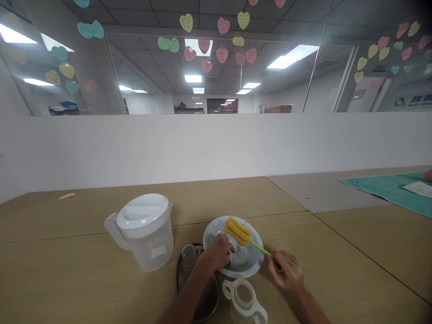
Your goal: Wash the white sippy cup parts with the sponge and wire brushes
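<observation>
My right hand (pixel 286 272) is closed around the thin green handle of a sponge bottle brush (pixel 238 231), whose yellow head is raised over a white bowl (pixel 254 270). Over the bowl's left side is my left hand (pixel 218 252), fingers curled down by a clear, rounded piece (pixel 240 256) inside; what they grip is partly hidden. In front of the bowl stands a cup with a white two-handled collar (pixel 242 294), cut off by the lower edge. A dark oval tray (pixel 178 274) lies beneath my left forearm, with a clear dome-shaped cap (pixel 189 255) on it.
To the left stands a lidded translucent pitcher (pixel 148 238) on the wooden table (pixel 60 270). A pale flat scrap (pixel 66 196) lies near the wall. At far right is a teal cloth (pixel 381 185) with a white sheet. Behind the table rises a white wall (pixel 202 148) topped by glass.
</observation>
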The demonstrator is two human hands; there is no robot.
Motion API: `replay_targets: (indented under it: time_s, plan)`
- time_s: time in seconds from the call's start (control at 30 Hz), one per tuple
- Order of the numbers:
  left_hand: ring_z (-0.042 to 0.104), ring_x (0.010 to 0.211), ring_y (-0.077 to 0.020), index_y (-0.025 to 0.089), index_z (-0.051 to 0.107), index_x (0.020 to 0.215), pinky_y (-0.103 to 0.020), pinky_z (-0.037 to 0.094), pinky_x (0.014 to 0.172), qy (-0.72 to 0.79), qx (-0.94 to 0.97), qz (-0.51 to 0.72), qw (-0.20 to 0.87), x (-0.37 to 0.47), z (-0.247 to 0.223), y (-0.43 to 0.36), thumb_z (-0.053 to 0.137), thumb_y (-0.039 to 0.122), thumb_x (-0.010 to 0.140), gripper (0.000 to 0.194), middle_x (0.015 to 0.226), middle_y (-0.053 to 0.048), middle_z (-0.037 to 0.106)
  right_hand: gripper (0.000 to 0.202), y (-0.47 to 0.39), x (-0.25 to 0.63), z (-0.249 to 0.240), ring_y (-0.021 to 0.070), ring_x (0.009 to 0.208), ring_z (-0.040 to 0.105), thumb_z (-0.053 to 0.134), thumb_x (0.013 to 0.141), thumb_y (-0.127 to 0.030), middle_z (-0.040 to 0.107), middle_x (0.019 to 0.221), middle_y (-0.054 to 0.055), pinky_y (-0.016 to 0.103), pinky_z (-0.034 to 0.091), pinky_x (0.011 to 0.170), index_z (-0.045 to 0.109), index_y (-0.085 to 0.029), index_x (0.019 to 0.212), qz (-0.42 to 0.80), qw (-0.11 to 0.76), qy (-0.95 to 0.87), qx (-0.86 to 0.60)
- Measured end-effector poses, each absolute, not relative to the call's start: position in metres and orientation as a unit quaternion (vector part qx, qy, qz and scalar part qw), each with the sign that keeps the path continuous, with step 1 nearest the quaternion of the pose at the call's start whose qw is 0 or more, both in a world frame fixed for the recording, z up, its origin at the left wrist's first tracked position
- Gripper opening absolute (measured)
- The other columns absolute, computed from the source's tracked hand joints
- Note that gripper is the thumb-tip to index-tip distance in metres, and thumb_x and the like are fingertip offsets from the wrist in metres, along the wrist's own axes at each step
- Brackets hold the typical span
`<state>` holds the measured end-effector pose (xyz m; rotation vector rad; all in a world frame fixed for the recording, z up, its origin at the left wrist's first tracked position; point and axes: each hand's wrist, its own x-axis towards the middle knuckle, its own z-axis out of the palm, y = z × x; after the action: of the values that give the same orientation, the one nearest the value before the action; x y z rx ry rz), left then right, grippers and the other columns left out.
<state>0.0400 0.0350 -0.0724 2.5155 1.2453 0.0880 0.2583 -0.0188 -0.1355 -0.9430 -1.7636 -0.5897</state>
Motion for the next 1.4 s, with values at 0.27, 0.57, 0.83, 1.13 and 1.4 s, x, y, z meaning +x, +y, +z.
replay_targets:
  time_s: [0.27,0.57,0.83,1.13,1.4]
  plan:
    - [0.058,0.101,-0.0204,0.016,0.067,0.099,-0.027,0.044,0.09,0.471,0.863,0.052,0.177,0.035,-0.069,0.033,0.053,0.004,0.065,0.038,0.107,-0.008,0.065,0.007,-0.021,0.258,-0.136,0.0094,0.044,0.041,0.052,0.083,-0.015,0.045,0.049,-0.004,0.023,0.034,0.048,0.055,-0.016,0.076,-0.239,0.506,-0.734,-0.384]
    - [0.058,0.1,-0.018,0.022,0.069,0.089,-0.026,0.043,0.09,0.478,0.863,0.037,0.161,0.034,-0.063,0.027,0.052,0.007,0.07,0.029,0.105,-0.004,0.066,0.011,-0.022,0.259,-0.135,0.0097,0.044,0.041,0.052,0.083,-0.016,0.046,0.049,-0.003,0.023,0.033,0.048,0.054,-0.017,0.072,-0.237,0.499,-0.737,-0.39]
    - [0.06,0.097,-0.0198,0.017,0.065,0.093,-0.029,0.046,0.085,0.507,0.853,-0.018,0.123,0.029,-0.061,0.024,0.047,0.004,0.072,0.031,0.102,-0.008,0.066,0.01,-0.021,0.261,-0.137,0.0093,0.044,0.042,0.052,0.084,-0.017,0.047,0.049,-0.003,0.023,0.033,0.048,0.055,-0.016,0.074,-0.234,0.503,-0.738,-0.384]
    - [0.057,0.103,-0.0235,0.009,0.059,0.102,-0.035,0.046,0.087,0.536,0.842,-0.027,0.053,0.04,-0.066,0.027,0.045,0.005,0.075,0.031,0.107,-0.014,0.062,0.01,-0.023,0.259,-0.133,0.0098,0.045,0.043,0.051,0.084,-0.017,0.048,0.05,-0.003,0.023,0.034,0.05,0.055,-0.016,0.075,-0.247,0.503,-0.735,-0.383]
    - [0.061,0.094,-0.025,0.006,0.063,0.094,-0.04,0.042,0.089,0.524,0.85,-0.039,0.023,0.042,-0.075,0.028,0.047,0.008,0.077,0.024,0.097,-0.017,0.066,0.009,-0.022,0.259,-0.134,0.0096,0.044,0.043,0.052,0.084,-0.017,0.047,0.049,-0.003,0.023,0.033,0.049,0.057,-0.015,0.076,-0.237,0.503,-0.737,-0.384]
